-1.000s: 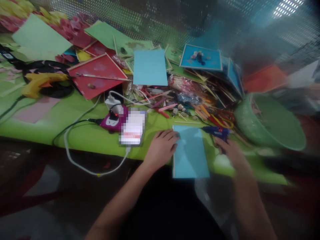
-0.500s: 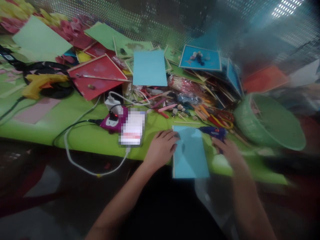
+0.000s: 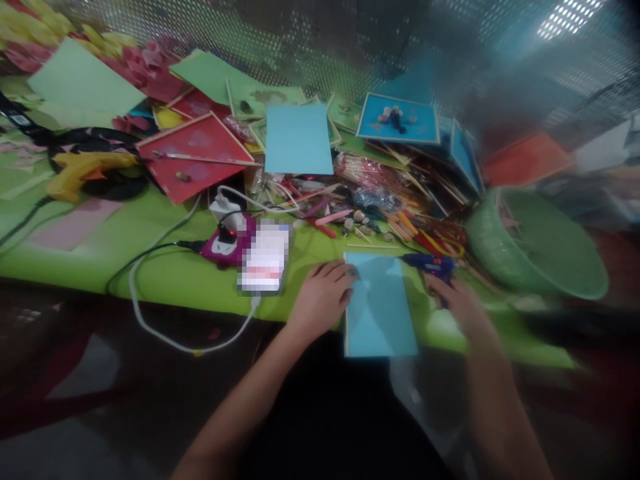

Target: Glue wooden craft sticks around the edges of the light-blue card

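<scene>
A light blue board [image 3: 383, 313] lies at the table's front edge, with a thin wooden strip along its left side. My left hand [image 3: 327, 290] rests at the board's upper left, fingers bent together over the edge; what the fingertips pinch, if anything, is too small to make out. To the right, my right hand [image 3: 453, 293] is wrapped round the handle of a dark blue glue gun [image 3: 431, 264]. The gun's nozzle points left, over the board's upper right corner.
On the green table [image 3: 165, 273] are a phone [image 3: 265, 257], a purple power strip [image 3: 220, 247] with cables, and a yellow glue gun [image 3: 75, 173]. Sticks, stones and pens lie behind the board. Coloured framed boards stand farther back, a green basket [image 3: 540, 243] right.
The glue gun and my right hand have shifted very slightly. My left hand and the light blue board look unmoved.
</scene>
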`<state>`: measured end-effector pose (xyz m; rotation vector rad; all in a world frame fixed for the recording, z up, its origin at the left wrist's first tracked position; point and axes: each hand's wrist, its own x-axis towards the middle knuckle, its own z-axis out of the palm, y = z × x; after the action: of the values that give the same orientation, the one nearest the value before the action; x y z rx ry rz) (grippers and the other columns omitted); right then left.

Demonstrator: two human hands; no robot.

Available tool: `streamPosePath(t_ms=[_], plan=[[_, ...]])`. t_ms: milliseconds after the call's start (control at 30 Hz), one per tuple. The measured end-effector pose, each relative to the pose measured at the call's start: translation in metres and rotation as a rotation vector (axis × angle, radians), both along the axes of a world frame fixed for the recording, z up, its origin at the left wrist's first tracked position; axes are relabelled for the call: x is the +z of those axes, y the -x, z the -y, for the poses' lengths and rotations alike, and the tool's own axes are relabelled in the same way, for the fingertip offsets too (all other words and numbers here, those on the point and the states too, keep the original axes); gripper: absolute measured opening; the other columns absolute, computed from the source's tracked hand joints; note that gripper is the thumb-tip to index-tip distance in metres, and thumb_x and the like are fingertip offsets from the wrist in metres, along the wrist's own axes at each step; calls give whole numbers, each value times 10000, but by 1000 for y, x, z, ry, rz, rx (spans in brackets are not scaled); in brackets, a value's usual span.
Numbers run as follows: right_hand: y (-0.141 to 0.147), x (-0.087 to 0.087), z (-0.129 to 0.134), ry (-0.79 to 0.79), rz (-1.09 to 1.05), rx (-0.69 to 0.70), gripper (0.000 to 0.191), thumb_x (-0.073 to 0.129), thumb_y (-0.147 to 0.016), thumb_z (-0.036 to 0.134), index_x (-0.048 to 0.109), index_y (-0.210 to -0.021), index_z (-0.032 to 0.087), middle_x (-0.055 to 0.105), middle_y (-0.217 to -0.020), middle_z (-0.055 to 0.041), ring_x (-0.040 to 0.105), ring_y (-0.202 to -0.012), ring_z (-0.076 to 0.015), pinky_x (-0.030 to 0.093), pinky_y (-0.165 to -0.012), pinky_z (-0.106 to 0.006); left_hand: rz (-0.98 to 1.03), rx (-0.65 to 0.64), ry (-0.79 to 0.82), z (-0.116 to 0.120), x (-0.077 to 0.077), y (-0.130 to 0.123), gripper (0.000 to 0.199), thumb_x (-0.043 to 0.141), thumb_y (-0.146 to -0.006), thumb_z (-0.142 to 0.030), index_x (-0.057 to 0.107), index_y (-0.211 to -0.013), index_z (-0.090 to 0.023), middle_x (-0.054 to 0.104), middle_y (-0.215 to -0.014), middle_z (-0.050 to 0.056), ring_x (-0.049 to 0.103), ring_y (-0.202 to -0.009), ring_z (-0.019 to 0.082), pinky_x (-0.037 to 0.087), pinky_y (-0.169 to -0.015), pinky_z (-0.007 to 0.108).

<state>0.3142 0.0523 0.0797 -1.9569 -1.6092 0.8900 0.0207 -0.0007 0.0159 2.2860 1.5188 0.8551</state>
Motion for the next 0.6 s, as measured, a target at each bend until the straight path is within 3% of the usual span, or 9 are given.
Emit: streamPosePath(t_ms=[167,367,600], plan=[[-4,-4,1,-51,-71,-51,490,713,-721,693,677,-646,210,552,-480,-5,528,-501,-173,427,-539,-316,-5,2,-5,0,0,0,253,597,-981,-196,695,-1211,-239,679,-1410,34,581,-1352,249,434,-1136,470],[-6,-6,1,-46,-28,-9,480,706,-749,672,649,-601,219,612,-524,-33,589,-573,-205,457,-578,-323,-1,2,-6,0,-1,0,258,598,-981,-195,691,-1217,-244,681,-1410,29,585,-1352,246,434,-1140,464],[-5,-7,1,-30,-2,-9,479,673,-802,655,654,-622,212,545,-475,-5,528,-513,-170,425,-574,-316,-9,2,-4,-1,-1,0,256,593,-986,-196,691,-1218,-241,678,-1416,23,585,-1351,250,437,-1132,468]])
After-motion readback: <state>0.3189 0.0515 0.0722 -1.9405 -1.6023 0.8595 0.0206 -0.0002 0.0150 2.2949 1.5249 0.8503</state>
